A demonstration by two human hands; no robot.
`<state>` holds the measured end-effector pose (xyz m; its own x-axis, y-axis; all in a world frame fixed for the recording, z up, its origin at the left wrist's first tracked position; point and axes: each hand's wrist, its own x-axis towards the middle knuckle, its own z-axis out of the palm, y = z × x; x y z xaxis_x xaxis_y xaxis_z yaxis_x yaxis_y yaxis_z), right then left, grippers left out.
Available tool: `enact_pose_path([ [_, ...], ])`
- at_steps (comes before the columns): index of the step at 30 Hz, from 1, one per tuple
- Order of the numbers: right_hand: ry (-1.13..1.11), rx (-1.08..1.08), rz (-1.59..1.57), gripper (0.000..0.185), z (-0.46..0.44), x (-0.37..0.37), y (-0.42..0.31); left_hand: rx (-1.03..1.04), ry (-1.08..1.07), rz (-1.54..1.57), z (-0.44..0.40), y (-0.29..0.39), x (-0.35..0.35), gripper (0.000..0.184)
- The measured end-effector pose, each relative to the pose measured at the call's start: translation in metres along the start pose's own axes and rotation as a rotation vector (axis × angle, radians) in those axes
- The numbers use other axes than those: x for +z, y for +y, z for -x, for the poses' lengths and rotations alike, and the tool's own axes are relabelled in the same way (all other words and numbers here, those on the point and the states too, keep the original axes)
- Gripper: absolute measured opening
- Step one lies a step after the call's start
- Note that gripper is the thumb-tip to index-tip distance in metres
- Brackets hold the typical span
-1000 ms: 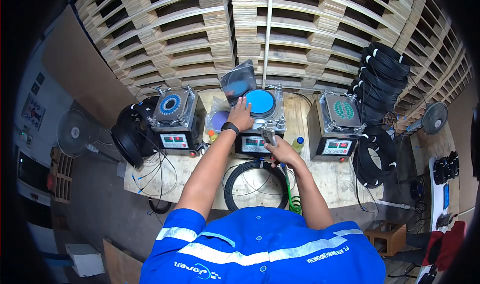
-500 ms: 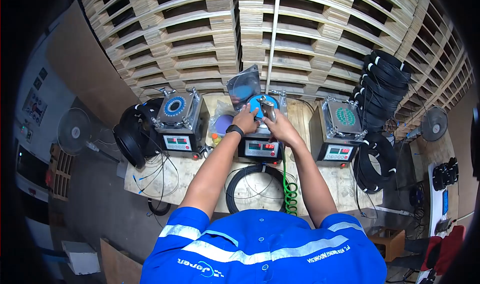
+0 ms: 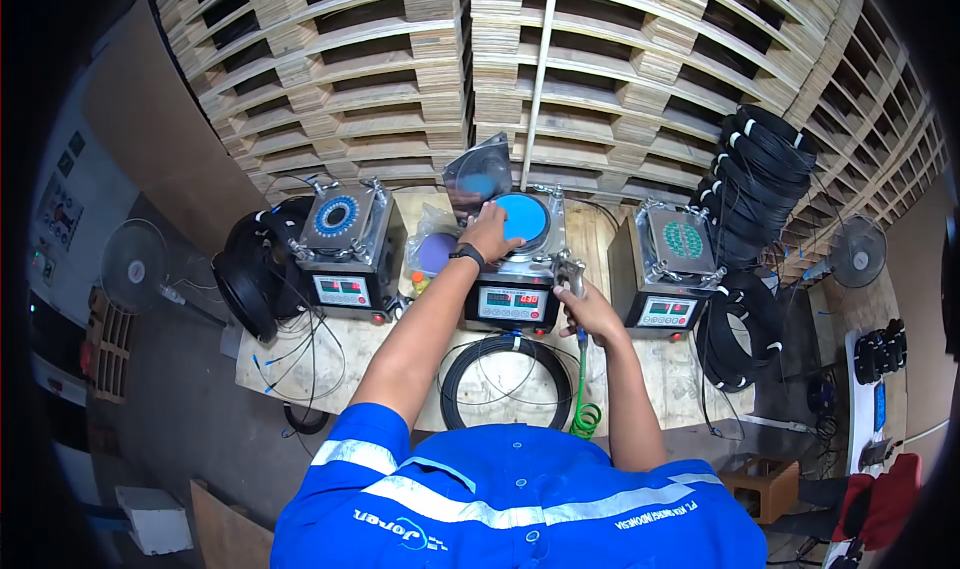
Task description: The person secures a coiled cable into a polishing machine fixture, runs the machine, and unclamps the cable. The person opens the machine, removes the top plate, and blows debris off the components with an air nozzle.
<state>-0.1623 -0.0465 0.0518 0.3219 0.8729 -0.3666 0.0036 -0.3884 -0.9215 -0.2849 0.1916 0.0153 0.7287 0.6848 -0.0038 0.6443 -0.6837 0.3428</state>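
Observation:
A round blue disc point(image 3: 524, 219) lies on top of the middle machine point(image 3: 512, 305), which has a lit red and green display. My left hand point(image 3: 488, 233) rests at the disc's left edge, thumb and fingers spread apart and touching it. To the right of that machine's front, my right hand point(image 3: 594, 313) is wrapped round a metal air blow gun point(image 3: 570, 269). A green coiled hose point(image 3: 584, 419) runs down from the gun toward my body. Behind the disc stands a tilted clear plate point(image 3: 480, 174).
Similar machines stand at left point(image 3: 345, 239) and right point(image 3: 668, 259). A purple disc point(image 3: 434, 253) in plastic lies beside the middle machine. A black cable coil point(image 3: 452, 384) sits in front. More cable coils point(image 3: 760, 174) are stacked at right; wooden pallets point(image 3: 600, 79) rise behind.
My right hand has drawn the air blow gun away from above the disc, down and to the right. My left hand stays at the disc, which now shows more fully.

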Motion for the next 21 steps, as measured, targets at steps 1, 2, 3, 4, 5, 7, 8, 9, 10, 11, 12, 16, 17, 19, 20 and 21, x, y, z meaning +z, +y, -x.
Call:
enact_pose_path([
  [1, -0.005, 0.037, -0.014, 0.028, 0.005, -0.001, 0.004, 0.027, 0.03, 0.045, -0.005, -0.006, 0.006, 0.075],
  [2, -0.012, 0.073, -0.029, 0.025, 0.007, -0.002, 0.007, 0.052, 0.06, 0.088, -0.011, -0.011, 0.012, 0.076],
  [3, -0.021, 0.089, -0.053, 0.024, 0.007, -0.002, 0.013, 0.075, 0.052, 0.01, -0.009, -0.009, 0.011, 0.075],
  [4, -0.029, 0.104, -0.084, 0.023, 0.008, -0.004, 0.019, 0.109, 0.058, -0.051, -0.007, -0.008, 0.012, 0.073],
  [5, -0.038, 0.117, -0.116, 0.022, 0.008, -0.005, 0.024, 0.144, 0.064, -0.114, -0.005, -0.006, 0.012, 0.071],
  [7, 0.001, 0.105, -0.135, 0.022, 0.012, -0.002, 0.024, 0.217, 0.154, -0.191, 0.002, -0.004, 0.015, 0.07],
  [8, 0.02, 0.095, -0.145, 0.022, 0.013, -0.001, 0.024, 0.223, 0.179, -0.223, 0.003, -0.003, 0.015, 0.069],
  [9, 0.04, 0.086, -0.155, 0.021, 0.014, 0.0, 0.022, 0.231, 0.206, -0.253, 0.003, -0.002, 0.014, 0.067],
  [10, 0.042, 0.086, -0.159, 0.021, 0.012, 0.0, 0.022, 0.234, 0.204, -0.255, 0.004, -0.001, 0.013, 0.067],
  [11, 0.047, 0.084, -0.166, 0.021, 0.009, 0.0, 0.023, 0.258, 0.255, -0.268, 0.005, 0.0, 0.011, 0.063],
  [12, 0.052, 0.085, -0.174, 0.021, 0.009, 0.001, 0.02, 0.282, 0.304, -0.281, 0.005, -0.001, 0.013, 0.058],
  [16, 0.062, 0.021, -0.166, 0.024, 0.01, 0.007, 0.004, 0.22, 0.454, 0.023, 0.011, 0.002, 0.007, 0.052],
  [17, 0.066, 0.016, -0.147, 0.025, 0.01, 0.008, 0.0, 0.15, 0.431, 0.14, 0.013, 0.005, 0.003, 0.053],
  [19, 0.106, -0.01, -0.077, 0.028, 0.004, 0.012, 0.003, 0.001, 0.481, 0.182, 0.015, 0.01, -0.001, 0.061],
  [20, 0.131, -0.072, 0.009, 0.03, 0.001, 0.014, 0.004, -0.109, 0.493, 0.201, 0.015, 0.013, -0.002, 0.063],
  [21, 0.155, -0.132, 0.096, 0.032, 0.0, 0.017, 0.004, -0.212, 0.469, 0.243, 0.015, 0.016, -0.006, 0.064],
])
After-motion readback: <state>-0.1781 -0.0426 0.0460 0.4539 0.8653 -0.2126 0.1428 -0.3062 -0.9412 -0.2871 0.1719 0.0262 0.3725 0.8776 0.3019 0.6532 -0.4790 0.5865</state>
